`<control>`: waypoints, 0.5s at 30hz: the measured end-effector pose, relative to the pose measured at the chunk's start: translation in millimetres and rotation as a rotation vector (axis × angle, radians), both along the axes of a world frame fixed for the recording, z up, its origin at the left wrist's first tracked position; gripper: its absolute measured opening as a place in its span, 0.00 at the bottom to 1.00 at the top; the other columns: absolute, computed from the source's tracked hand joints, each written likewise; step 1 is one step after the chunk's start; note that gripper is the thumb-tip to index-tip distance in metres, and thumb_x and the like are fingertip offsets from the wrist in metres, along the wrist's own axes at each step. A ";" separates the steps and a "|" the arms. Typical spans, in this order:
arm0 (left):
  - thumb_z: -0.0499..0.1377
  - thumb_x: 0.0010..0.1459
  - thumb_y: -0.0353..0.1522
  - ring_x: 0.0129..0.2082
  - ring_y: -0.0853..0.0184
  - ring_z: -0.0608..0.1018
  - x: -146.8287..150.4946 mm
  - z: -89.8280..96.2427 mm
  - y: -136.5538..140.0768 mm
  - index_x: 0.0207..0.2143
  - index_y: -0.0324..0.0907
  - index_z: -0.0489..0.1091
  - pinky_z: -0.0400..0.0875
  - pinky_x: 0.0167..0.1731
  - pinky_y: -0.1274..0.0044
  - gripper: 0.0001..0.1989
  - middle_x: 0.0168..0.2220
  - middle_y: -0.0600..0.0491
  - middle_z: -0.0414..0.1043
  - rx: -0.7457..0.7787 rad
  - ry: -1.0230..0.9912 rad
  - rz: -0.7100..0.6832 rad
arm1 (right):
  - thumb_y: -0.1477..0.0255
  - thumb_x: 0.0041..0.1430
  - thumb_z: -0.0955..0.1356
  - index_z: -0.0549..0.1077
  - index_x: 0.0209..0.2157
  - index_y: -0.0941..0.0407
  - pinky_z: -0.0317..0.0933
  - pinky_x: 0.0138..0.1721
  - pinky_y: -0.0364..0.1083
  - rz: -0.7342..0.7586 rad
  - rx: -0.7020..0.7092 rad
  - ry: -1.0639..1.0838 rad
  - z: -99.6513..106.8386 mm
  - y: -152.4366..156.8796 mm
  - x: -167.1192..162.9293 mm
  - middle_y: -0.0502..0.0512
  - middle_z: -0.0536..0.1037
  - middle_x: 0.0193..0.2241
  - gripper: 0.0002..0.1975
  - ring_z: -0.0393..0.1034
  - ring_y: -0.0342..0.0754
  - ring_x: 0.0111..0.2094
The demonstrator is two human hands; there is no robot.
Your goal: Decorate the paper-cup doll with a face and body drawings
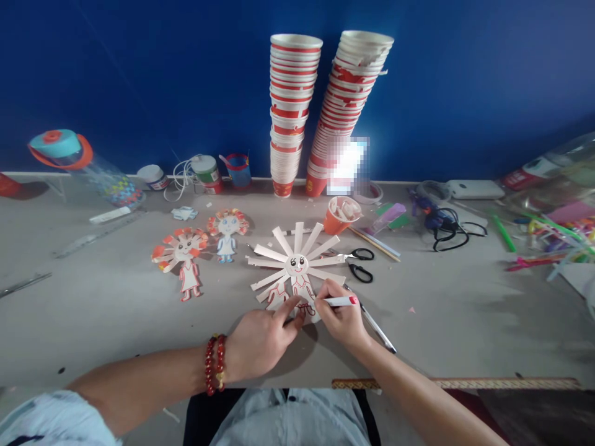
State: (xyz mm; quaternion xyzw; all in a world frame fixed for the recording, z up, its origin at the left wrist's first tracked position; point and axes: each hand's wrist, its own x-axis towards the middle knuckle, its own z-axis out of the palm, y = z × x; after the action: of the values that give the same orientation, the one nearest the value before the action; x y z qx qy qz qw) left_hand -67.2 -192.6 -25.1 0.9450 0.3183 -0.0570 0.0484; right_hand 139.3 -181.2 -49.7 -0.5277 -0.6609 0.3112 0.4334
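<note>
A white paper doll point(297, 265) lies on the table, with long paper strips spread round its drawn face and a red-outlined dress below. My left hand point(260, 337), red bead bracelets at the wrist, is closed at the doll's lower part, thumb and finger holding the paper. In my right hand point(341, 319) is a white marker pen with a red end point(341, 301); its tip, hidden by my fingers, is at the dress's right side. A second paper piece with a red-outlined dress point(277, 296) is partly beneath the strips. Black-handled scissors point(361, 254) lie right of the strips.
Two finished-looking paper dolls point(189, 275) point(227, 238) lie to the left. Two tall paper cup stacks point(292, 105) point(349, 93) stand at the back, behind a cup of scraps point(341, 217). A black pen point(379, 328) lies beside my right hand. A bottle point(93, 167) is far left.
</note>
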 end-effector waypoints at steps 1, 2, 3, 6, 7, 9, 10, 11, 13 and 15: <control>0.51 0.60 0.28 0.27 0.65 0.79 -0.1 0.0 0.0 0.64 0.45 0.58 0.74 0.23 0.74 0.29 0.66 0.43 0.56 -0.001 -0.002 0.000 | 0.80 0.52 0.63 0.59 0.23 0.54 0.48 0.22 0.40 0.001 0.000 0.003 0.2 0.0 0.1 0.42 0.60 0.18 0.09 0.52 0.40 0.20; 0.51 0.60 0.27 0.27 0.65 0.79 -0.1 0.1 0.1 0.64 0.45 0.58 0.74 0.23 0.73 0.29 0.66 0.43 0.56 -0.001 -0.004 -0.002 | 0.80 0.52 0.63 0.59 0.23 0.54 0.48 0.22 0.40 0.001 -0.001 0.005 0.5 -0.1 0.2 0.42 0.59 0.18 0.09 0.52 0.40 0.20; 0.52 0.60 0.27 0.27 0.65 0.79 0.0 0.4 0.4 0.64 0.45 0.58 0.74 0.22 0.73 0.29 0.66 0.43 0.57 -0.002 -0.004 -0.003 | 0.80 0.52 0.63 0.59 0.23 0.54 0.48 0.22 0.40 0.002 -0.002 0.007 0.8 -0.2 0.3 0.42 0.59 0.18 0.09 0.52 0.40 0.20; 0.52 0.60 0.27 0.27 0.65 0.79 0.5 1.2 1.8 0.64 0.45 0.59 0.74 0.23 0.73 0.29 0.66 0.43 0.56 -0.008 0.003 -0.003 | 0.80 0.52 0.63 0.58 0.23 0.54 0.48 0.22 0.40 0.003 0.004 0.009 1.6 -0.4 0.1 0.42 0.59 0.18 0.10 0.52 0.40 0.20; 0.52 0.60 0.27 0.28 0.64 0.80 0.7 1.2 2.1 0.64 0.45 0.59 0.74 0.23 0.73 0.29 0.66 0.43 0.57 -0.011 0.006 -0.002 | 0.80 0.52 0.63 0.58 0.23 0.54 0.48 0.22 0.40 0.003 0.007 0.010 1.8 -0.5 0.0 0.42 0.59 0.18 0.10 0.52 0.40 0.20; 0.52 0.61 0.27 0.28 0.64 0.80 0.7 0.9 2.4 0.64 0.45 0.59 0.75 0.23 0.74 0.28 0.66 0.43 0.57 -0.010 0.008 -0.003 | 0.80 0.52 0.63 0.58 0.23 0.54 0.48 0.22 0.40 -0.004 0.012 0.011 1.8 -0.6 -0.3 0.43 0.59 0.18 0.10 0.52 0.40 0.20; 0.52 0.61 0.28 0.28 0.64 0.80 0.6 0.4 2.3 0.64 0.46 0.58 0.75 0.23 0.74 0.28 0.66 0.43 0.57 -0.006 0.007 -0.002 | 0.79 0.52 0.63 0.58 0.23 0.54 0.48 0.22 0.40 -0.010 0.013 0.010 1.8 -0.5 -0.3 0.43 0.59 0.18 0.10 0.52 0.40 0.20; 0.52 0.61 0.28 0.28 0.65 0.80 0.5 -0.1 2.1 0.65 0.46 0.58 0.75 0.23 0.74 0.29 0.66 0.43 0.57 0.001 0.004 -0.003 | 0.79 0.52 0.63 0.58 0.23 0.54 0.48 0.22 0.40 -0.017 0.013 0.011 1.7 -0.5 -0.3 0.43 0.59 0.18 0.10 0.52 0.40 0.20; 0.52 0.61 0.28 0.28 0.65 0.79 0.1 -1.0 1.4 0.65 0.46 0.56 0.75 0.23 0.74 0.30 0.66 0.42 0.57 0.015 0.002 -0.003 | 0.79 0.52 0.63 0.58 0.23 0.53 0.48 0.22 0.40 -0.033 0.011 0.012 1.5 -0.4 -0.2 0.42 0.60 0.17 0.10 0.52 0.40 0.20; 0.52 0.60 0.27 0.27 0.66 0.79 -0.1 -1.3 0.8 0.66 0.46 0.56 0.74 0.23 0.75 0.30 0.66 0.42 0.57 0.020 0.009 -0.004 | 0.79 0.52 0.63 0.58 0.22 0.53 0.49 0.22 0.40 -0.048 0.007 0.015 1.5 -0.2 0.0 0.42 0.60 0.17 0.10 0.53 0.40 0.20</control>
State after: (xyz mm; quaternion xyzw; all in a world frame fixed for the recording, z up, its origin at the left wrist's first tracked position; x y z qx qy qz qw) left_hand -67.3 -191.8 -26.4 0.9458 0.3173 -0.0579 0.0374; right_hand 139.3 -181.4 -48.2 -0.5393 -0.6460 0.3023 0.4477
